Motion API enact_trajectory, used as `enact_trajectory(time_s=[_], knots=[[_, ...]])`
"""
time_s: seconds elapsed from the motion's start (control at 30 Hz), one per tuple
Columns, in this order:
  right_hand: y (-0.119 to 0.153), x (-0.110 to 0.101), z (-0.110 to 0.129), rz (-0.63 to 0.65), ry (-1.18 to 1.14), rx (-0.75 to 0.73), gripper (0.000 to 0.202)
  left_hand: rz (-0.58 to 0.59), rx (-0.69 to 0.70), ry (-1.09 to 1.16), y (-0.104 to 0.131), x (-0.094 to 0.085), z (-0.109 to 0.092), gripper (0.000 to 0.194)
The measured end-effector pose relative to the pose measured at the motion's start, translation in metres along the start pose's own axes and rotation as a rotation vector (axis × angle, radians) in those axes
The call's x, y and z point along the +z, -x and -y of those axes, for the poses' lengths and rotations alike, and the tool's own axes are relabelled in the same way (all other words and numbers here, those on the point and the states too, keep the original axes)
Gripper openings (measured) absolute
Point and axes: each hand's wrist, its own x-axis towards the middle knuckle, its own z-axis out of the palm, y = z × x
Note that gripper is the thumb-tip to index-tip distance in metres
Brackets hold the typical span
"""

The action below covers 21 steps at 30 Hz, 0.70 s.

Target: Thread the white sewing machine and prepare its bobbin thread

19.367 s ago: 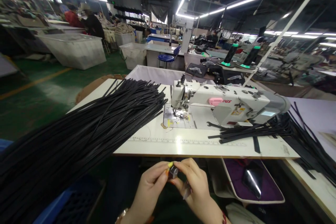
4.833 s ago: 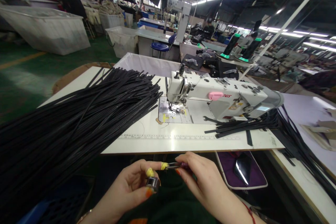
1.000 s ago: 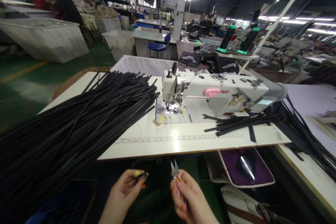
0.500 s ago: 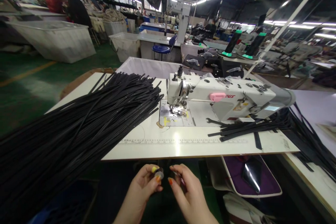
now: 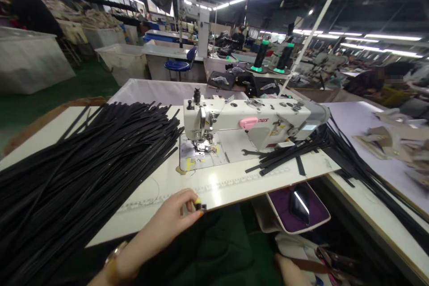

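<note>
My left hand point(image 5: 174, 216) pinches a small dark metal bobbin case point(image 5: 200, 207) between thumb and fingertips, right at the near edge of the sewing table point(image 5: 234, 185). My right hand point(image 5: 288, 272) shows only as a sliver low at the frame's bottom, well apart from the left; whether it is open or holding anything I cannot tell.

I judge this as the carrying step: the little part is gripped and lifted toward the machine. The next move would call for a steady pinch and a clean reach, since the piece is small and smooth and could slip.

Ahead of my left hand and a little to its right stands the white sewing machine point(image 5: 254, 120), its needle plate point(image 5: 201, 154) nearest. To the left lies a big heap of black straps point(image 5: 83, 165), close to my wrist. Off to the right, more loose straps point(image 5: 284, 158) lie under the machine arm, and below the table edge sits a purple tray point(image 5: 295, 208) with a phone point(image 5: 299, 202).
</note>
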Motion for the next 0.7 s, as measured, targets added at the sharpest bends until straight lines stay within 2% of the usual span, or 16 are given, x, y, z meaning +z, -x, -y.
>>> enact_trajectory(time_s=[0.07,0.13,0.27,0.37,0.43,0.53,0.6,0.67,0.7], knots=[[-0.001,0.003,0.002,0.103,0.077,0.101,0.027,0.092,0.050,-0.149,-0.029,0.003,0.002,0.014],[-0.011,0.001,0.019,0.212,0.107,0.132,0.031,0.142,0.066,-0.234,-0.053,0.006,0.007,0.019],[-0.049,-0.015,0.074,0.260,-0.053,-0.036,0.031,0.147,0.100,-0.301,-0.084,0.004,0.017,0.022],[-0.078,-0.026,0.109,0.232,-0.064,-0.204,0.031,0.053,0.082,-0.307,-0.086,-0.001,0.017,0.026],[-0.096,-0.027,0.124,0.201,0.000,-0.291,0.033,-0.097,0.070,-0.274,-0.075,-0.002,0.012,0.034],[-0.115,-0.023,0.139,0.136,0.106,-0.370,0.033,-0.305,0.029,-0.121,-0.036,0.007,0.002,0.036],[-0.123,-0.019,0.146,0.092,0.140,-0.410,0.030,-0.269,-0.032,0.093,-0.001,0.019,-0.004,0.026],[-0.128,-0.017,0.151,0.079,0.145,-0.442,0.025,-0.122,-0.192,0.367,0.031,0.032,-0.006,0.032],[-0.131,-0.016,0.154,0.085,0.138,-0.454,0.024,-0.100,-0.230,0.401,0.043,0.038,-0.006,0.034]])
